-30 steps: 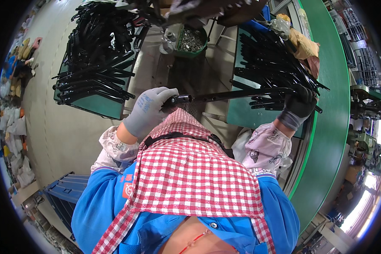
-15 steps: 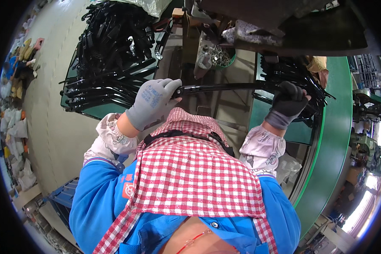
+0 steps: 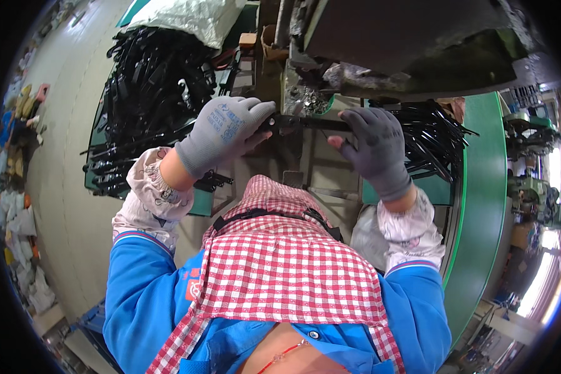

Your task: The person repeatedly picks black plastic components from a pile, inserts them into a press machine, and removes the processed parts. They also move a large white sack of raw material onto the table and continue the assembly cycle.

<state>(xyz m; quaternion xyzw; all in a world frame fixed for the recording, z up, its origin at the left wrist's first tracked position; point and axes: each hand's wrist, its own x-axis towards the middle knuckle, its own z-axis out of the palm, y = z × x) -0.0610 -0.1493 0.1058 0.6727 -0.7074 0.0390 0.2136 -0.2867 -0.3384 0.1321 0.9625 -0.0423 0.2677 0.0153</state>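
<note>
The left hand (image 3: 224, 131) is clamping a bar (image 3: 318, 124); the right hand (image 3: 378, 144) is bracketing it, its closure being unclear.

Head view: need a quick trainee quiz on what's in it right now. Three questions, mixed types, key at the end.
1. True or false: the glove on the left hand is darker than the one on the right hand.

2. Multiple choice: what lies between the two hands?
A) a white sack
B) a black bar
C) a red checked cloth

3. Fill in the blank: of the two hands, the one nearer the long green bench is the ____ hand.

Key: 1. False, the left glove is the lighter grey; 2. B; 3. right.
</note>
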